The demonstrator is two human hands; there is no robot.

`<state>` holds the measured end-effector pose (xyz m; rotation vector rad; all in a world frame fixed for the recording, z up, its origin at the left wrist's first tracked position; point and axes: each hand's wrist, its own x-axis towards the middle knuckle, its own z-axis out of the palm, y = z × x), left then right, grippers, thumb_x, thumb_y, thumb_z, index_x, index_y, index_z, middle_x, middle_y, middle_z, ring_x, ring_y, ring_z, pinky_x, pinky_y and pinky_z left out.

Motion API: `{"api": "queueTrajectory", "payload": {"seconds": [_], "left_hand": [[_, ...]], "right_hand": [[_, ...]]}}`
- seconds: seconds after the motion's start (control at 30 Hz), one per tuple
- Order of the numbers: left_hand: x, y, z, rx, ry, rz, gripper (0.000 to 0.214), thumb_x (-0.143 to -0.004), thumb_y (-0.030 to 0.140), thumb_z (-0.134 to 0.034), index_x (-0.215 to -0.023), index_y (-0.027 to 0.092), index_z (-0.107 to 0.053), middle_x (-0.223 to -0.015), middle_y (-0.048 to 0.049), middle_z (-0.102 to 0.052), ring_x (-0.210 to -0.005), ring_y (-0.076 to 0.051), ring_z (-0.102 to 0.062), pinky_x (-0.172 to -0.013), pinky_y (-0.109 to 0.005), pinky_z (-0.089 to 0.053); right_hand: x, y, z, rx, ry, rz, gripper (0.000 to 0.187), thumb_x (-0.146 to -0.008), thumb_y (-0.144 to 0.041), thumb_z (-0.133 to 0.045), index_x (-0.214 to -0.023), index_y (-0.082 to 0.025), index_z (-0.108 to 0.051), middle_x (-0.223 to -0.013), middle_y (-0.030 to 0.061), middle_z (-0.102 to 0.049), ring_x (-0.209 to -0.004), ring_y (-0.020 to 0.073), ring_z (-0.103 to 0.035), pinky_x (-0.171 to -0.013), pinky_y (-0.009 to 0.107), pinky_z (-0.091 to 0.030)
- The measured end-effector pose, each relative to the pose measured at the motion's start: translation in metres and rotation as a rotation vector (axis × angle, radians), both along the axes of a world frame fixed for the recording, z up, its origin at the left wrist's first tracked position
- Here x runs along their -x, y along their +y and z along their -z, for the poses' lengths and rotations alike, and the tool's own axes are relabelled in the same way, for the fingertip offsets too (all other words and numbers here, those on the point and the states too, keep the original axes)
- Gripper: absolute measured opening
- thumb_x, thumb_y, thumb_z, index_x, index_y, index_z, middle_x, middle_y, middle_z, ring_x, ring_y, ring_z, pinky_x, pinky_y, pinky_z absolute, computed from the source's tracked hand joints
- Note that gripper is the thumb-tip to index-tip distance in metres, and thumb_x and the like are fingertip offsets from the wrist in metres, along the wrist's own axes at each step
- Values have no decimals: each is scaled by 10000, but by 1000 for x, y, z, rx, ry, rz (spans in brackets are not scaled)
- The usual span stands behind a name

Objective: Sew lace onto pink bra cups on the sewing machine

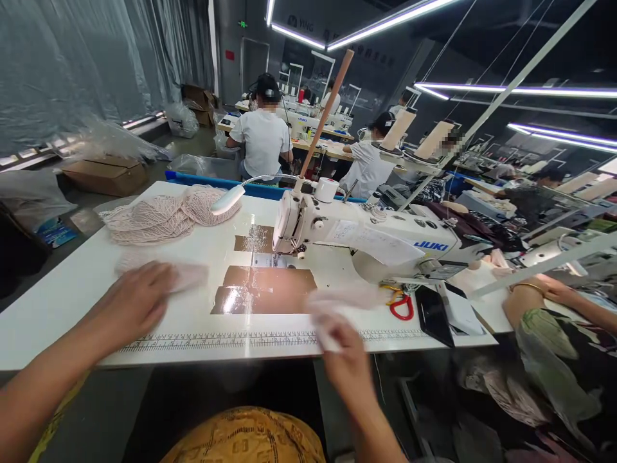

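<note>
My left hand [132, 302] lies on the white sewing table [58, 296], fingers curled over a pale pink fabric piece [190, 275] that it holds; motion blurs both. At the table's front edge my right hand [344, 354] is closed on a second pale fabric piece [337, 302], also blurred. A white Juki sewing machine [366, 235] stands behind the hands, its needle area [277, 257] between them. A heap of pink lace fabric [164, 212] rests at the far left of the table.
Red-handled scissors [400, 307] and a black phone [431, 315] lie right of the machine. A flexible lamp [229, 198] hangs over the table. Another person's arm [554, 296] is at the right. Other workers sit at machines behind. Cardboard boxes [103, 173] stand at left.
</note>
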<state>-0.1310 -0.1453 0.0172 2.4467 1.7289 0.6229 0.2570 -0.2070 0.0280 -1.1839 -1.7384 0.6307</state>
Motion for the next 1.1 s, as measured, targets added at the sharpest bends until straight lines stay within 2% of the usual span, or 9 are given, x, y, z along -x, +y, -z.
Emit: {"api": "queueTrajectory", "payload": {"seconds": [0.1, 0.2, 0.5, 0.63, 0.73, 0.83, 0.93, 1.0, 1.1], "left_hand": [[-42, -26, -13, 115, -153, 197, 733, -757, 403, -668, -1431, 290, -403, -1553, -56, -354, -1408, -340, -342, -1164, -474, -291], [-84, -47, -24, 356, -302, 402, 656, -791, 350, -633, -1413, 294, -432, -1316, -59, -611, -1137, -252, -612, -965, -320, -492], [-69, -23, 5, 203, -372, -27, 240, -825, 282, -497, -950, 204, -686, -961, -59, -731, -828, -246, -669, -682, -295, -507], [-82, -37, -12, 634, -713, 331, 365, -951, 418, -420, -814, 186, -666, -772, -53, -689, -712, -198, -644, -661, -284, -521], [-95, -48, -28, 844, -906, 657, 420, -942, 406, -481, -1316, 230, -552, -1159, -109, -652, -972, -234, -649, -840, -339, -541], [-100, -46, -27, 675, -899, 558, 643, -912, 367, -555, -1501, 271, -315, -1307, -121, -562, -974, -211, -630, -783, -307, -552], [-101, -38, -13, 414, -766, 347, 707, -843, 365, -670, -1473, 262, -369, -1400, -113, -498, -1128, -246, -560, -927, -342, -504], [-105, -34, -4, 492, -803, 351, 645, -837, 390, -679, -1414, 218, -448, -1350, -113, -542, -1161, -267, -548, -970, -359, -479], [-117, -34, 2, 713, -1047, 323, 382, -908, 441, -573, -1133, 134, -605, -988, -76, -652, -875, -196, -623, -757, -285, -524]], "right_hand": [[62, 12, 13, 198, 91, -423, 29, -791, -239, -558, -765, -226, -558, -813, 20, -663, -736, 171, -619, -639, 287, -483], [94, 19, 2, 11, 99, -532, 109, -709, -140, -510, -746, -238, -485, -802, 11, -631, -756, 162, -601, -693, 283, -472], [61, 13, -42, -421, 33, -69, 192, -789, -95, -532, -805, -279, -479, -799, 15, -612, -688, 172, -577, -585, 286, -434], [59, 29, -30, -23, 62, -74, 122, -843, -272, -591, -753, -245, -513, -742, 7, -575, -677, 166, -531, -610, 288, -422], [65, 39, -7, 504, 243, -340, 256, -803, -446, -676, -785, -221, -555, -666, -34, -522, -581, 122, -461, -542, 242, -377], [72, 37, 11, 753, 488, -480, 355, -726, -494, -753, -873, -215, -593, -723, -33, -572, -639, 125, -521, -620, 250, -433], [77, 32, 17, 850, 610, -534, 441, -669, -472, -811, -973, -219, -616, -813, -9, -627, -745, 158, -588, -707, 287, -479], [80, 30, 18, 830, 639, -500, 519, -660, -467, -822, -1070, -243, -596, -802, -11, -626, -724, 160, -592, -690, 295, -493], [80, 31, 19, 652, 575, -352, 650, -734, -441, -779, -1297, -320, -478, -772, -29, -602, -632, 139, -539, -633, 282, -486]]}}
